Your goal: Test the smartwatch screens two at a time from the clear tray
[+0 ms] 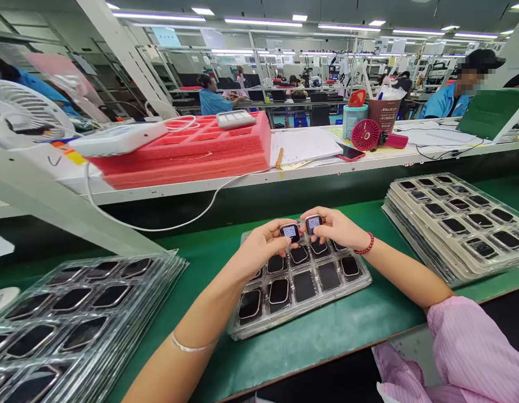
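Note:
My left hand (265,244) pinches a smartwatch body (290,232) whose lit screen shows a QR code. A second smartwatch body (313,225), also lit with a code, is gripped between the thumb and fingers of my right hand (335,226). Both are held side by side above the far part of a clear plastic tray (303,308). Dark-screened watches sit in the tray's pockets, among them one watch (278,291) in the near row. Two neighbouring pockets in that row hold no watch. My hands hide part of the far row.
Stacked trays of watches stand at the left (116,319) and at the right (448,238). Behind runs a white shelf with red foam (225,148), a small pink fan (365,135), a phone (349,151) and papers. A white cable (179,228) hangs below it. Co-workers sit farther back.

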A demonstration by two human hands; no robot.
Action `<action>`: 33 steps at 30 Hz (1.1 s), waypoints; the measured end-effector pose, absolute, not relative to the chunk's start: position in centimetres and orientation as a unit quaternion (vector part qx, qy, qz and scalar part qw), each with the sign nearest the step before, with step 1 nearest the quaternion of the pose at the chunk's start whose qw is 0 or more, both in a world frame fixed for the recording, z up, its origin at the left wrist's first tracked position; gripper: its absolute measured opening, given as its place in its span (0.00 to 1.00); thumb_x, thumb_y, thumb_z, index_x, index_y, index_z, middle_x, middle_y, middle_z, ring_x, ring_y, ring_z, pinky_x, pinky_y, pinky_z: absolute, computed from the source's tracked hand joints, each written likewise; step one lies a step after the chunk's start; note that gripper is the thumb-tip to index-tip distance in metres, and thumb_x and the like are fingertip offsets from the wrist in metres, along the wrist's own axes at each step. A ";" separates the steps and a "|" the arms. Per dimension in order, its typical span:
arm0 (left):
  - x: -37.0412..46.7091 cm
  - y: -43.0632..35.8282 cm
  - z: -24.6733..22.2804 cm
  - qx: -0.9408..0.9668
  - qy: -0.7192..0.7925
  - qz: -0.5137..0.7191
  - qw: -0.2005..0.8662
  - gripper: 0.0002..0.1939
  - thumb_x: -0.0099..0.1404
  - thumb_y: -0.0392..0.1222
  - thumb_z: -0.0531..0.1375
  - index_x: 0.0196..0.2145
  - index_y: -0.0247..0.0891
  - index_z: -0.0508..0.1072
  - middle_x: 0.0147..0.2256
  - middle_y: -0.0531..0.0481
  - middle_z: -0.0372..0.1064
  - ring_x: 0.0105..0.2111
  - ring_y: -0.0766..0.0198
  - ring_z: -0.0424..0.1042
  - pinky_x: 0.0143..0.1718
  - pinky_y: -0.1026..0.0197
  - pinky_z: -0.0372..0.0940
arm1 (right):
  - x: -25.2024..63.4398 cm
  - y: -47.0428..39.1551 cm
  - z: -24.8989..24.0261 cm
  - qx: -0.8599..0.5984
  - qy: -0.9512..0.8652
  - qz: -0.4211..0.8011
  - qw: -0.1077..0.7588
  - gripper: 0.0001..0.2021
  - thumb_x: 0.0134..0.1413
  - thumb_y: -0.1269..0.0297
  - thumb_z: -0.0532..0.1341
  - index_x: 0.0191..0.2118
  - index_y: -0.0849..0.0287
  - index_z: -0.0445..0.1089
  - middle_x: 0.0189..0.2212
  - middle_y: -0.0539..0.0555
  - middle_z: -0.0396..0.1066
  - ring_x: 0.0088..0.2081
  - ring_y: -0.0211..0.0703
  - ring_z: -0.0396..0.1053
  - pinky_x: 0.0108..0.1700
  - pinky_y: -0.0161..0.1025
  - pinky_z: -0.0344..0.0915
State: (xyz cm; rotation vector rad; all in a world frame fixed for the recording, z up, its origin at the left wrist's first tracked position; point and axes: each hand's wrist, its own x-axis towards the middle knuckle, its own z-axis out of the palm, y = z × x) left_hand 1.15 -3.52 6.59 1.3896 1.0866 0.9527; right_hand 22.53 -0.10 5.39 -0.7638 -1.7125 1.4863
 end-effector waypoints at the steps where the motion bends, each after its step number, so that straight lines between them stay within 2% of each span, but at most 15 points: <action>1: 1.2 -3.6 6.5 0.587 0.458 0.403 0.532 0.24 0.51 0.45 0.69 0.45 0.34 0.75 0.37 0.45 0.78 0.32 0.59 0.77 0.26 0.64 0.65 | 22.5 -0.1 5.3 -0.297 -0.668 0.577 0.365 0.16 0.50 0.74 0.60 0.47 0.62 0.68 0.39 0.54 0.76 0.28 0.33 0.72 0.26 0.28 0.69; 5: 1.2 -3.8 6.5 0.588 0.463 0.410 0.521 0.21 0.53 0.47 0.69 0.42 0.33 0.76 0.35 0.45 0.78 0.27 0.62 0.76 0.25 0.65 0.63 | 22.2 -0.2 4.7 -0.295 -0.670 0.576 0.365 0.13 0.51 0.72 0.61 0.45 0.63 0.69 0.37 0.55 0.77 0.26 0.32 0.71 0.25 0.28 0.69; 10: 1.0 -4.3 7.3 0.592 0.460 0.412 0.518 0.18 0.54 0.45 0.67 0.41 0.33 0.75 0.31 0.47 0.77 0.25 0.63 0.75 0.24 0.66 0.61 | 21.9 -0.7 4.6 -0.301 -0.670 0.573 0.362 0.13 0.52 0.71 0.60 0.45 0.63 0.69 0.36 0.54 0.76 0.25 0.32 0.71 0.24 0.28 0.68; 24: 1.2 -4.8 7.4 0.599 0.434 0.419 0.526 0.12 0.56 0.35 0.59 0.40 0.33 0.74 0.32 0.46 0.77 0.25 0.67 0.73 0.22 0.67 0.59 | 22.1 -1.8 4.6 -0.317 -0.710 0.524 0.347 0.15 0.56 0.61 0.62 0.47 0.62 0.70 0.38 0.56 0.75 0.28 0.34 0.71 0.30 0.34 0.70; 33: 1.2 -4.6 6.9 0.600 0.427 0.427 0.524 0.12 0.55 0.35 0.60 0.39 0.34 0.74 0.32 0.45 0.77 0.25 0.65 0.73 0.21 0.67 0.58 | 22.3 -2.1 4.8 -0.322 -0.723 0.504 0.346 0.13 0.57 0.61 0.62 0.47 0.58 0.71 0.40 0.57 0.76 0.29 0.39 0.73 0.31 0.39 0.71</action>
